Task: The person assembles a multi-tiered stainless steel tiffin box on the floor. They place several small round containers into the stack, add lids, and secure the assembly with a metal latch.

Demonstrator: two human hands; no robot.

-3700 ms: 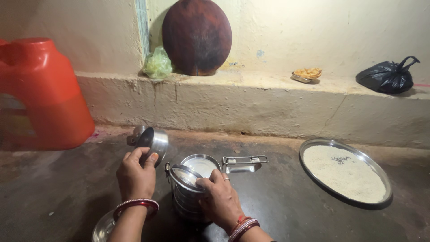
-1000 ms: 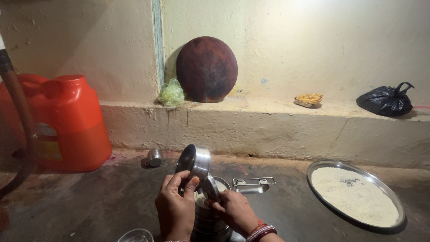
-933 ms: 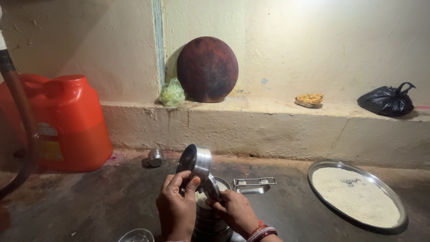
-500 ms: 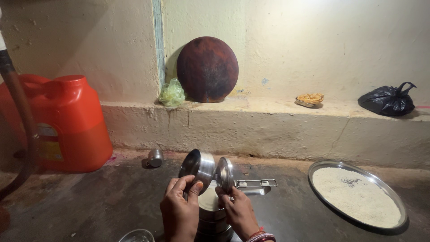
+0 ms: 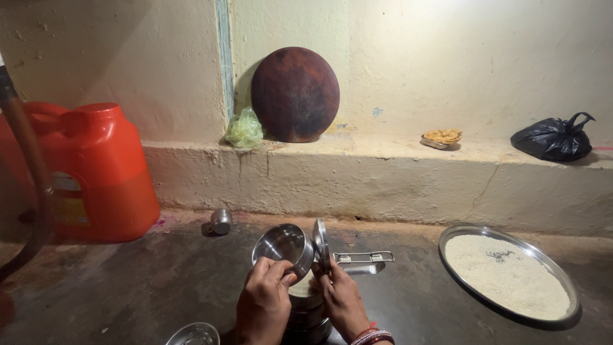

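Observation:
My left hand (image 5: 265, 299) holds a small steel bowl (image 5: 284, 245) tilted on its side, its mouth facing me. My right hand (image 5: 341, 297) grips a round steel lid (image 5: 320, 243) held on edge just right of the bowl. Both are above a stacked steel lunch container (image 5: 308, 306) standing on the dark floor between my hands. A steel clamp frame (image 5: 364, 259) of the container lies just behind it.
A wide steel plate of rice (image 5: 507, 275) lies at the right. A small steel cup (image 5: 221, 221) lies on the floor by an orange jerrycan (image 5: 96, 169). On the ledge stand a round dark pan (image 5: 295, 94), a green bag (image 5: 244, 130), a small dish (image 5: 442, 137) and a black bag (image 5: 554, 138). A steel bowl (image 5: 191, 334) sits at bottom left.
I lifted the small bowl off the stack with my left hand. My right hand took the lid off and now holds it on edge beside the bowl.

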